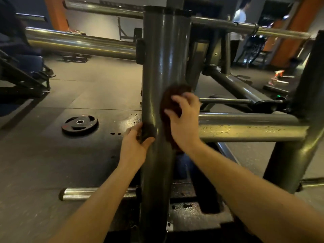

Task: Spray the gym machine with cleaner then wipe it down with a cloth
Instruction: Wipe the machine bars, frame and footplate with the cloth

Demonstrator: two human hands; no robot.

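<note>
Left hand (135, 146) grips post (166, 50) edge; right hand (184, 125) clutches cloth (170, 100).

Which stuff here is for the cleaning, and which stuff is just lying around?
For the cleaning: machine post; dark cloth, gripped against the post by the right hand; left hand, gripping the post's side.
Just lying around: weight plate on the floor; padded bench at the left edge.

Two hands (134, 149) (185, 126), one cloth (169, 102), one weight plate (79, 124), one machine (164, 50).
</note>
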